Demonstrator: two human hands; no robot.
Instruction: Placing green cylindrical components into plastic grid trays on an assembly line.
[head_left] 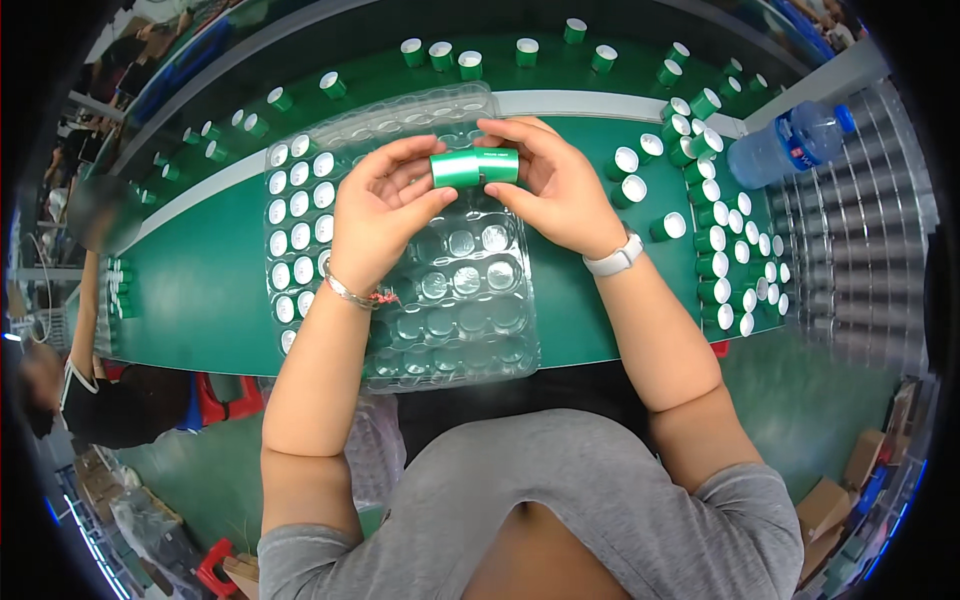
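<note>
With the held pair taken as the clock's centre, the green table (200, 300) stretches from 9 o'clock round to 4. Far strip (498, 72) arcs past 12 o'clock beyond a pale rail (575, 103), scattered with green cups. Clear plastic tray (525, 335) lies under the hands, mostly toward 6 to 9 o'clock; white-topped cups (299, 203) fill its pockets at 8 to 9. Water bottle (770, 155), blue-capped, lies at 3 o'clock; loose cups (715, 240) cluster at 3 to 4.

Left hand (375, 205): thumb and fingers narrowed around the left green piece (456, 169). Right hand (562, 190): likewise narrowed, holding the right green piece (502, 165). Both pieces sit on their sides above the tray, end to end, roughly along the 9-to-3 line. Small dark notch shows at the seam; cannot tell whether they are joined or merely touching.

Judgement on handling: light, even fingertip pressure suits the thin-looking walls. Keep both axes in line, since a tilt would open the seam on one side. Rest the wrists level and leave the seam uncovered for checking.
</note>
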